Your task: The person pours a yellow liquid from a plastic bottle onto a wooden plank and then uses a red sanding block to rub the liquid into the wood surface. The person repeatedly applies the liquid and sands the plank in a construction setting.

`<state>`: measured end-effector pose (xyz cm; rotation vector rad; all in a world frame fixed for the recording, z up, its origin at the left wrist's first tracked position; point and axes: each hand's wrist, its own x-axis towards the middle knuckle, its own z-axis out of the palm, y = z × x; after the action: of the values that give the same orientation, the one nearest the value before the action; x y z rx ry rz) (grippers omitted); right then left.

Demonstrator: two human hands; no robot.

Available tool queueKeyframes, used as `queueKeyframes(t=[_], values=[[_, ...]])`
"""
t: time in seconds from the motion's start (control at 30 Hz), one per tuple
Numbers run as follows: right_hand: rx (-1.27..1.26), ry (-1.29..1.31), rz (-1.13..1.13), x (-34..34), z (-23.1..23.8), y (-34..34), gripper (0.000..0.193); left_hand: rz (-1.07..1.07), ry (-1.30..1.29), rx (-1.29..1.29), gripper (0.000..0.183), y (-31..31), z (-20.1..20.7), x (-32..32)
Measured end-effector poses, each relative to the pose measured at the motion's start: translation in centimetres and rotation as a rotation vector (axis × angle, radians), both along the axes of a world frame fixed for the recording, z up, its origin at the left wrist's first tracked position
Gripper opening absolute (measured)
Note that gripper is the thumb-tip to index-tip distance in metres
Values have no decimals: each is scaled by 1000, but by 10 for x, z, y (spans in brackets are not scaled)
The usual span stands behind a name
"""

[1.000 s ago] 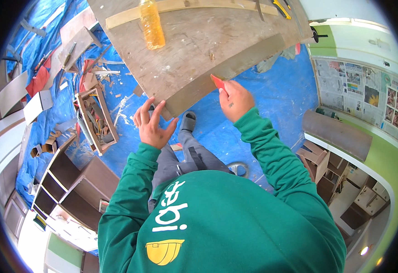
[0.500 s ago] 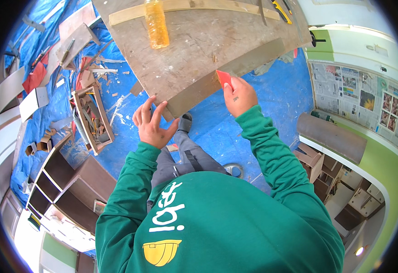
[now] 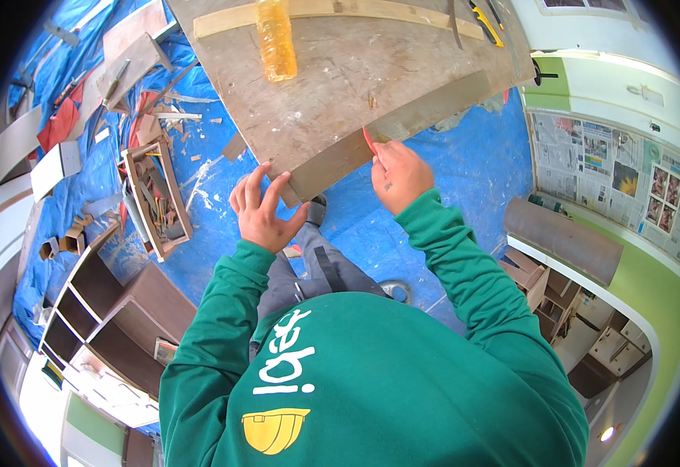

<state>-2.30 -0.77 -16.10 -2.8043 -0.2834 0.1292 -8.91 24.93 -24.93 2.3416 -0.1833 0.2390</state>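
Observation:
A long, narrow brown strip of board (image 3: 332,163) lies along the near edge of the worktable (image 3: 317,86). My left hand (image 3: 266,210) grips its left end, fingers curled over the corner and thumb on the near side. In my right hand (image 3: 402,175) a thin red spreader (image 3: 369,141) is pinched, seen nearly edge-on, its tip against the strip around its middle. A clear bottle of amber liquid (image 3: 276,47) stands on the table beyond the strip.
A pale wooden batten (image 3: 348,9) and a yellow cutter knife (image 3: 486,27) lie at the table's far side. On the blue floor sheet (image 3: 464,156) to the left are a wooden toolbox (image 3: 184,206), offcuts and a brown shelf unit (image 3: 122,319). A brown roll (image 3: 562,241) lies at right.
My right hand has shifted slightly left and down along the strip, and the red spreader has turned from showing its flat face to nearly edge-on. My left hand stays at the strip's end.

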Motion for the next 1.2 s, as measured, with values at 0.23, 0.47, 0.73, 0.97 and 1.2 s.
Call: queueKeyframes(t=[0.23, 0.47, 0.73, 0.97, 1.2], values=[[3, 10, 56, -8, 4, 18, 20, -5, 6, 0, 67, 1, 1, 1], [21, 39, 99, -12, 6, 33, 18, -8, 4, -9, 68, 2, 0, 0], [41, 47, 188, -28, 5, 59, 29, -7, -2, -20, 69, 2, 1, 1], [139, 69, 214, -37, 4, 76, 30, -8, -10, -21, 69, 4, 1, 1], [461, 191, -42, -17, 55, 38, 20, -11, 4, -8, 69, 5, 1, 1]])
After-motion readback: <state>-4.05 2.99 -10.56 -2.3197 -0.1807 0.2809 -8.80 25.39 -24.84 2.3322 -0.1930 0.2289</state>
